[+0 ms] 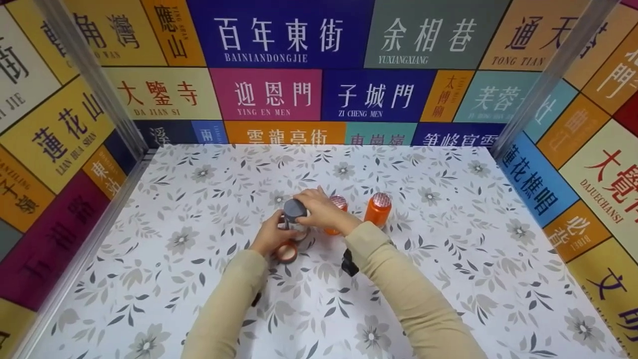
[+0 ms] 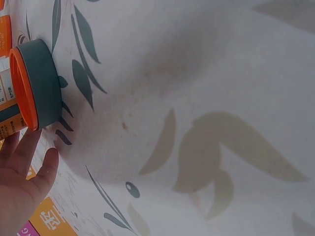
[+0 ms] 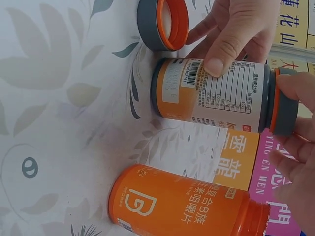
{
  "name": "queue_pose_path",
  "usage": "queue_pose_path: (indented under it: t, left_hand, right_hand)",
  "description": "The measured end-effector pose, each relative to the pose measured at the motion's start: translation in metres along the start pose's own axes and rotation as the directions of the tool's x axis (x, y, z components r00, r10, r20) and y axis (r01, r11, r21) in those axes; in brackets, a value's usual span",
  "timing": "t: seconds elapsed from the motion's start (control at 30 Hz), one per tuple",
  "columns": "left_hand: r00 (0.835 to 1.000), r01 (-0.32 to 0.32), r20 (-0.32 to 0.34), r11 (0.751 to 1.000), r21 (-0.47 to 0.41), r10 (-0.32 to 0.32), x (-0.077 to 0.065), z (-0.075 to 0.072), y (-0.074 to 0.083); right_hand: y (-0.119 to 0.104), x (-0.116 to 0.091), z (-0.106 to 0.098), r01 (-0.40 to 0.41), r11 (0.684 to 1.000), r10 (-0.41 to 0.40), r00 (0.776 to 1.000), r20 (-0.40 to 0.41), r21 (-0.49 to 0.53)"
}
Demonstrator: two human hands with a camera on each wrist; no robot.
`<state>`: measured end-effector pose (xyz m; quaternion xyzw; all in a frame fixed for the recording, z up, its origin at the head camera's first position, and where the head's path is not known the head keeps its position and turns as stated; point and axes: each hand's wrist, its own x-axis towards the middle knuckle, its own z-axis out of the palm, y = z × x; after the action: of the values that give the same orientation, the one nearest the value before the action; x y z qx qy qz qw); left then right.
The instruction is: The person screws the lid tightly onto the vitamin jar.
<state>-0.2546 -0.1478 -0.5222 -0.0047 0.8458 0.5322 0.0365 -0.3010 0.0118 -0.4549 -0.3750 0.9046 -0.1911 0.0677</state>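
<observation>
A supplement bottle (image 3: pixel 231 93) with a white-and-orange label stands upright on the table, its grey cap (image 1: pixel 295 208) edged by an orange band. My left hand (image 1: pixel 273 233) holds the bottle's body, the thumb lying over the printed label in the right wrist view. Over the top, my right hand (image 3: pixel 301 123) grips the cap between thumb and fingers. Close by the bottle's base lies a loose grey lid (image 2: pixel 44 83) with an orange inside, facing up. In the left wrist view, only part of my left hand and a strip of the bottle show.
An orange bottle (image 3: pixel 182 201) stands just right of the held one, partly hidden by my right hand in the head view. Another orange bottle (image 1: pixel 377 212) with a shiny top stands farther right. Sign-printed panels (image 1: pixel 279 94) wall in the flower-patterned table (image 1: pixel 199 289).
</observation>
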Motion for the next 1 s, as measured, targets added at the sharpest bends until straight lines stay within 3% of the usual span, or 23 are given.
queue_pose_path:
  t: [0.3,0.4,0.57,0.67,0.87,1.0]
  left_hand:
    - [1.000,0.018,-0.002,1.000,-0.003,-0.018,0.001,0.002,-0.001]
    - [0.999,0.042,0.011,0.999,-0.004,-0.042,0.001,0.003,-0.001]
    - [0.998,0.061,0.024,0.998,-0.001,-0.061,0.001,0.004,-0.001]
    - [0.998,0.062,0.024,0.998,-0.004,-0.062,0.001,0.003,0.000]
    - [1.000,-0.004,0.010,1.000,0.003,0.004,0.001,0.001,-0.001]
    - [1.000,0.001,0.009,1.000,0.008,-0.001,0.001,-0.001,-0.001]
  right_hand:
    - [-0.002,-0.001,0.004,-0.071,0.997,0.067,0.993,-0.096,-0.041]
    - [-0.002,-0.003,0.003,-0.067,0.998,0.065,0.995,-0.073,-0.018]
    - [0.000,-0.006,-0.003,-0.018,0.993,0.013,0.999,0.037,0.117]
    - [0.000,-0.006,-0.008,-0.002,0.989,-0.009,0.997,0.078,0.148]
    - [0.001,-0.004,-0.010,0.010,0.991,-0.018,0.998,0.060,0.133]
    - [0.000,-0.004,-0.008,0.026,0.995,-0.030,0.999,0.036,0.095]
